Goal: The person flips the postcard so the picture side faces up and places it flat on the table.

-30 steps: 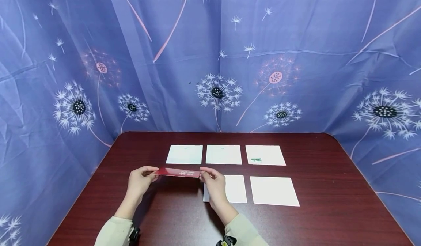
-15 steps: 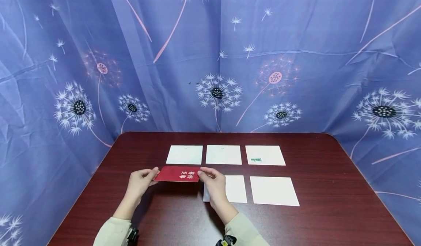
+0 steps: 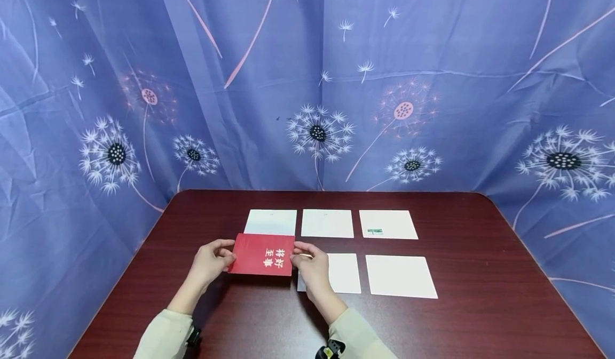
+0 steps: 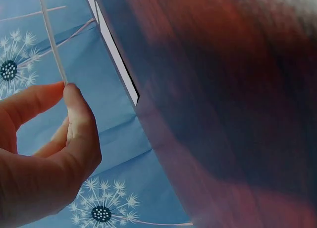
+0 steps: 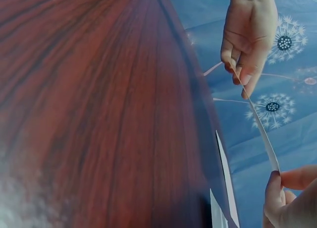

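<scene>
A red card (image 3: 254, 253) with white printed characters is held up over the table, its printed face turned toward the head camera. My left hand (image 3: 210, 263) pinches its left edge between thumb and fingers. At the opposite edge, my right hand (image 3: 313, 272) pinches it the same way. Seen edge-on, the card is a thin pale strip (image 4: 53, 44) in the left wrist view, and the right wrist view shows the strip (image 5: 262, 131) spanning both hands. Behind it, the card covers the lower part of a white card (image 3: 270, 221).
White cards lie in two rows on the dark red wooden table (image 3: 461, 327): a back-middle card (image 3: 328, 223), a back-right one (image 3: 391, 220) with a small green print, a front one (image 3: 345, 273) partly behind my right hand, and a front-right one (image 3: 401, 277). A blue dandelion-print curtain (image 3: 365, 39) hangs behind.
The red card has tilted from nearly edge-on to facing the head camera, so its printed characters now show fully. Both hands keep their pinch at about the same place.
</scene>
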Action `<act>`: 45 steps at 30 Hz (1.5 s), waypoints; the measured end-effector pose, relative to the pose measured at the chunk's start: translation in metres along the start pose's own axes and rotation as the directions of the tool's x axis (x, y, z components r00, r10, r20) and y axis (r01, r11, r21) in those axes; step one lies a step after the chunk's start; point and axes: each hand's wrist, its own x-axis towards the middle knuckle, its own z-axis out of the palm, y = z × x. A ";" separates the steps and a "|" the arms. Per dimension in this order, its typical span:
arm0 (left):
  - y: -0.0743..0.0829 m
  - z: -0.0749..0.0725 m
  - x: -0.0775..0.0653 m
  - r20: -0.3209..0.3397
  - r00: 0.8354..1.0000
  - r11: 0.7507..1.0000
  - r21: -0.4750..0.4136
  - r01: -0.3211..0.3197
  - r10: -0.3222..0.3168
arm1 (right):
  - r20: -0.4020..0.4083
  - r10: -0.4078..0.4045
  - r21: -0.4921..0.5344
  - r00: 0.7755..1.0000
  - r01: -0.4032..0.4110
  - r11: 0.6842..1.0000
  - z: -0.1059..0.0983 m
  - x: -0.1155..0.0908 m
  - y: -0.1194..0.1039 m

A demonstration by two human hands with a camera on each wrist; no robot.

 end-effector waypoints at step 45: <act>-0.020 0.013 0.013 0.062 0.998 0.900 0.436 -0.006 -0.023 | 0.212 -0.071 -0.711 0.975 0.204 0.673 0.012 0.000 0.009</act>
